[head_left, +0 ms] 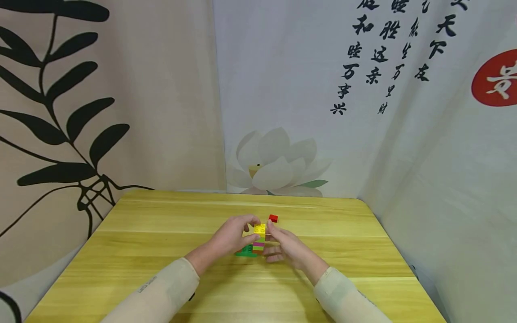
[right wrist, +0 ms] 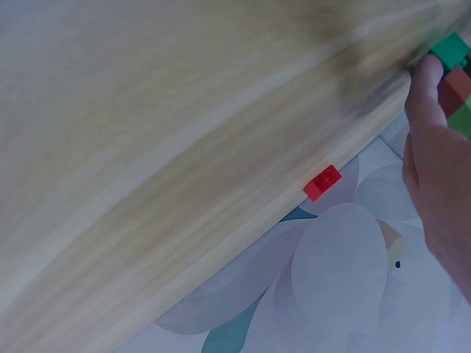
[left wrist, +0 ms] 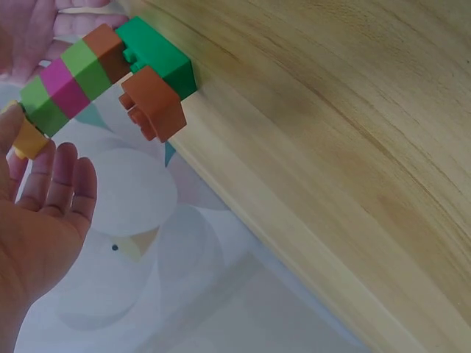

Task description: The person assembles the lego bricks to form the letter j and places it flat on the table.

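Note:
A tower of toy building bricks stands on a green base brick (head_left: pixel 245 253), topped by a yellow brick (head_left: pixel 260 229). Below the yellow come lime green, a magenta brick (left wrist: pixel 65 88), lime green again and an orange-brown one. A second orange-brown brick (left wrist: pixel 156 107) sits on the base beside the tower. My left hand (head_left: pixel 233 234) pinches the yellow brick between thumb and fingers. On the tower's right side is my right hand (head_left: pixel 294 249), its fingers extended alongside the bricks; whether they touch them is hard to tell.
A red brick (head_left: pixel 273 218) lies behind the tower, toward the back edge of the wooden table (head_left: pixel 161 215). Behind the table hangs a printed cloth (head_left: pixel 282 161) with a flower and dark writing.

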`<state>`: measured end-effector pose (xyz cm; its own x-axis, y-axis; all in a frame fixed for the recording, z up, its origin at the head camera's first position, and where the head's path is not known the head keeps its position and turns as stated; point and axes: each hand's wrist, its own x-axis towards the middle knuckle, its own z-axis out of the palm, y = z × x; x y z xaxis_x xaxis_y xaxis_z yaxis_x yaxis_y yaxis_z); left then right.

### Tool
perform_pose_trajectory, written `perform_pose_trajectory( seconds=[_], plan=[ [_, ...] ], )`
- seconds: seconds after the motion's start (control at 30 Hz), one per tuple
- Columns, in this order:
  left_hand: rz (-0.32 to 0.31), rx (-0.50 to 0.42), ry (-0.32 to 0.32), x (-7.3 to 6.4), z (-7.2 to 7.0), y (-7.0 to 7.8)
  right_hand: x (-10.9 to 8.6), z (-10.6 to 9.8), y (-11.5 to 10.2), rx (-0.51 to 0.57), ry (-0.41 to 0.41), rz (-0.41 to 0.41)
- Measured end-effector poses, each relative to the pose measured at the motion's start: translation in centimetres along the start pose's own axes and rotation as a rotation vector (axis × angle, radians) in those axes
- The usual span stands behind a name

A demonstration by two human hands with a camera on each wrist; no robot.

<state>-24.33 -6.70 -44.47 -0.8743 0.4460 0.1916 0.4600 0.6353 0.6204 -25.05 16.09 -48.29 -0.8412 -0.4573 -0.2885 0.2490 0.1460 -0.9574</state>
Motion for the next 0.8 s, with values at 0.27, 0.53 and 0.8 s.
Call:
perform_pose_trajectory(
  seconds=[0.27, 0.53, 0.8],
  plan=[
    [0.001, -0.003, 0.007, -0.09, 0.33, -0.35, 0.2, 0.38, 0.06, 0.052, 0.016, 0.048],
    [0.005, -0.009, 0.01, -0.24, 0.28, -0.46, 0.54, 0.49, -0.11, 0.097, 0.039, 0.046],
    [-0.001, -0.006, 0.012, -0.27, 0.31, -0.58, 0.47, 0.45, -0.26, 0.13, 0.052, 0.02]
  ],
)
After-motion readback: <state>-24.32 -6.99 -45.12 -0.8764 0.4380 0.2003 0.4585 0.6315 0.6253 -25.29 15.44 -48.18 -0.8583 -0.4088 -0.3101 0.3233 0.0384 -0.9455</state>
